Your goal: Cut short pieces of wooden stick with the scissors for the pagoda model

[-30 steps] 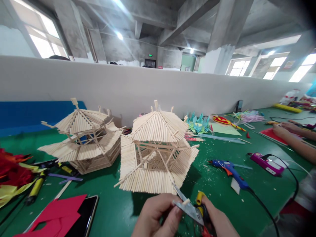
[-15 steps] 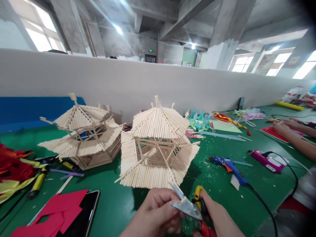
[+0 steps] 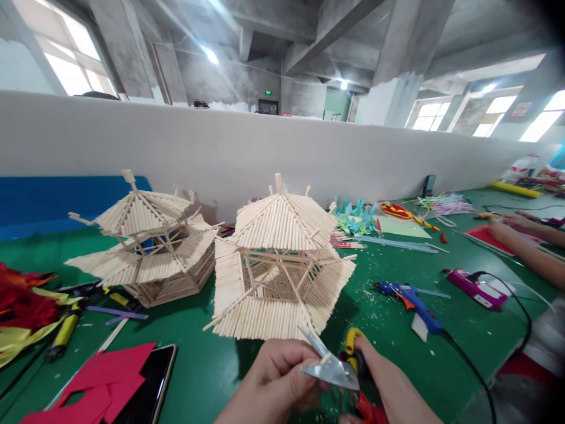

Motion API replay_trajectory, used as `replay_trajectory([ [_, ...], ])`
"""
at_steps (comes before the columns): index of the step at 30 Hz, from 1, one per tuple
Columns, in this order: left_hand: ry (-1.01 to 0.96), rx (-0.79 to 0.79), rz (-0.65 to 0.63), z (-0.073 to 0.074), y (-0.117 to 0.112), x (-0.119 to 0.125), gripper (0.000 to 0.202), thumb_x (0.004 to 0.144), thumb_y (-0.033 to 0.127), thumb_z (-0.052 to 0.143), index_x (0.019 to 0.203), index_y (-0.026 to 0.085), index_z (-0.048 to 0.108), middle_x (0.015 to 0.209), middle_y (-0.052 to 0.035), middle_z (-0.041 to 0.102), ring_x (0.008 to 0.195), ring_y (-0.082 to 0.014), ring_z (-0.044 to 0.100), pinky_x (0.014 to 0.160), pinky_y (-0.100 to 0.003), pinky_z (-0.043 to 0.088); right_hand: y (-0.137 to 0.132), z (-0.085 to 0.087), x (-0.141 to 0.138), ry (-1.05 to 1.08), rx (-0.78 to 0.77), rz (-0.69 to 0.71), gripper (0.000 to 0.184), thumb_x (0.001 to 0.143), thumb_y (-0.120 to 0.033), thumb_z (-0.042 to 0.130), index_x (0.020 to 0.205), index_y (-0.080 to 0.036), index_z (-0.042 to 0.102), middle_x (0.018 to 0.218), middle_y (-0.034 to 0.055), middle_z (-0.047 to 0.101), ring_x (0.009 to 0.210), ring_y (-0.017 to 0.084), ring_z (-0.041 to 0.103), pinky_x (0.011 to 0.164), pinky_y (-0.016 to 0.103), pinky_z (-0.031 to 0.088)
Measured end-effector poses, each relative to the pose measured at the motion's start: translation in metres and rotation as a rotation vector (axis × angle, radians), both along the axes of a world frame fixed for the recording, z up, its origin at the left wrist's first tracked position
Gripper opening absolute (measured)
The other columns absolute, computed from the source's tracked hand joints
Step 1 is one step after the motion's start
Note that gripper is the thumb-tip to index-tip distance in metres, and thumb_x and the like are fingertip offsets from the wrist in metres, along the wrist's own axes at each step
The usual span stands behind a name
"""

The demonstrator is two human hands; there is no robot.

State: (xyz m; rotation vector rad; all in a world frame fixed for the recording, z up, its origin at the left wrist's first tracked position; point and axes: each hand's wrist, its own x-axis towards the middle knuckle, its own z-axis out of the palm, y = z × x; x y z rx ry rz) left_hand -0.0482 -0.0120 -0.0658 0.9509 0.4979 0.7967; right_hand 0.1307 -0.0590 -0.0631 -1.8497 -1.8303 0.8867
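My right hand (image 3: 391,383) is closed around the yellow-and-red handles of a pair of scissors (image 3: 338,374), whose blades are parted. Pinched in the fingers of my left hand (image 3: 282,380) is a small wooden stick (image 3: 325,358); its pale end pokes out between the blades, and the rest is hidden by the fingers. Just beyond both hands stands a two-tiered pavilion model (image 3: 282,224) built from thin wooden sticks. A similar stick pavilion (image 3: 141,212) is to its left.
A blue glue gun (image 3: 410,303) with a cord lies to the right, near a purple power strip (image 3: 474,288). Red paper (image 3: 110,377) covers part of a phone (image 3: 165,365) at left. Another person's hands (image 3: 507,229) work at far right. A white partition (image 3: 265,141) stands behind.
The view has shifted very slightly. Both hands keep nearly the same pose, with the stick end still between the parted blades.
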Motion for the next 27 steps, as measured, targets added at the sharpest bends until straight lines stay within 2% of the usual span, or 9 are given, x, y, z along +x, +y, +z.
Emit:
replay_trajectory([
  [4,-0.009,-0.024,0.003,0.004,0.000,-0.001,0.033,0.065,0.046,0.066,0.062,0.014,0.066,0.046,0.0053,0.037,0.044,-0.0061,0.027,0.045,-0.020,0.017,-0.001,-0.013,0.001,-0.018,-0.038,-0.055,0.051,0.056,-0.022,0.060,0.106,-0.019,0.046,0.087,0.0055,0.065,0.082,0.022,0.059,0.070,0.027,0.043],
  [8,0.185,0.193,0.023,0.018,0.001,-0.005,0.034,0.070,0.048,0.061,0.063,0.015,0.066,0.052,0.0039,0.042,0.050,-0.0073,0.029,0.047,-0.020,0.022,0.003,-0.011,0.001,-0.004,-0.048,-0.001,0.050,0.054,-0.019,0.057,0.103,-0.015,0.045,0.084,0.0085,0.066,0.080,0.023,0.060,0.072,0.028,0.042],
  [10,0.282,0.298,0.106,0.020,0.000,-0.005,0.030,0.075,0.043,0.057,0.068,0.016,0.067,0.057,0.0023,0.048,0.054,-0.0085,0.036,0.051,-0.020,0.029,0.004,-0.011,0.000,-0.019,-0.060,-0.012,0.049,0.055,-0.021,0.055,0.102,-0.012,0.045,0.083,0.0117,0.066,0.081,0.025,0.060,0.073,0.031,0.043],
  [13,0.340,0.472,0.256,0.013,-0.002,-0.004,0.022,0.080,0.035,0.053,0.078,0.018,0.066,0.069,-0.0020,0.060,0.063,-0.0122,0.049,0.061,-0.022,0.037,0.006,-0.013,-0.001,-0.035,-0.028,-0.045,0.052,0.056,-0.024,0.055,0.105,-0.010,0.042,0.088,0.0145,0.065,0.084,0.027,0.060,0.075,0.033,0.043],
  [16,0.301,0.607,0.263,0.006,-0.003,-0.003,0.018,0.081,0.031,0.051,0.082,0.021,0.066,0.073,-0.0030,0.064,0.065,-0.0134,0.054,0.063,-0.022,0.039,0.007,-0.009,-0.001,-0.046,0.001,-0.023,0.059,0.055,-0.029,0.059,0.109,-0.012,0.040,0.096,0.0152,0.064,0.087,0.028,0.059,0.076,0.033,0.043],
  [18,0.273,0.526,0.251,0.005,-0.004,-0.003,0.019,0.080,0.034,0.054,0.080,0.021,0.067,0.074,-0.0033,0.065,0.065,-0.0132,0.053,0.063,-0.023,0.039,0.008,-0.002,-0.001,-0.057,-0.015,-0.001,0.062,0.054,-0.031,0.062,0.109,-0.013,0.041,0.096,0.0143,0.064,0.087,0.028,0.060,0.074,0.032,0.044],
  [21,0.200,0.228,0.166,0.007,-0.004,-0.003,0.026,0.072,0.042,0.062,0.073,0.018,0.069,0.065,-0.0016,0.059,0.056,-0.0102,0.043,0.053,-0.021,0.032,0.007,0.003,0.001,-0.065,-0.052,-0.016,0.061,0.053,-0.031,0.064,0.109,-0.015,0.044,0.094,0.0124,0.065,0.086,0.028,0.061,0.070,0.031,0.045],
  [24,0.104,0.065,0.033,0.009,-0.004,-0.003,0.033,0.065,0.047,0.066,0.064,0.014,0.068,0.051,0.0031,0.044,0.049,-0.0074,0.030,0.046,-0.021,0.020,0.006,-0.004,0.003,-0.035,-0.071,-0.046,0.059,0.053,-0.032,0.066,0.107,-0.017,0.047,0.093,0.0097,0.066,0.086,0.027,0.061,0.070,0.029,0.045],
  [27,0.091,0.001,-0.039,0.010,-0.003,-0.003,0.031,0.068,0.044,0.065,0.063,0.014,0.068,0.047,0.0045,0.039,0.046,-0.0064,0.028,0.046,-0.022,0.017,0.006,-0.014,0.006,0.003,-0.053,-0.067,0.057,0.052,-0.033,0.068,0.105,-0.020,0.049,0.095,0.0066,0.065,0.088,0.025,0.060,0.072,0.027,0.045],
])
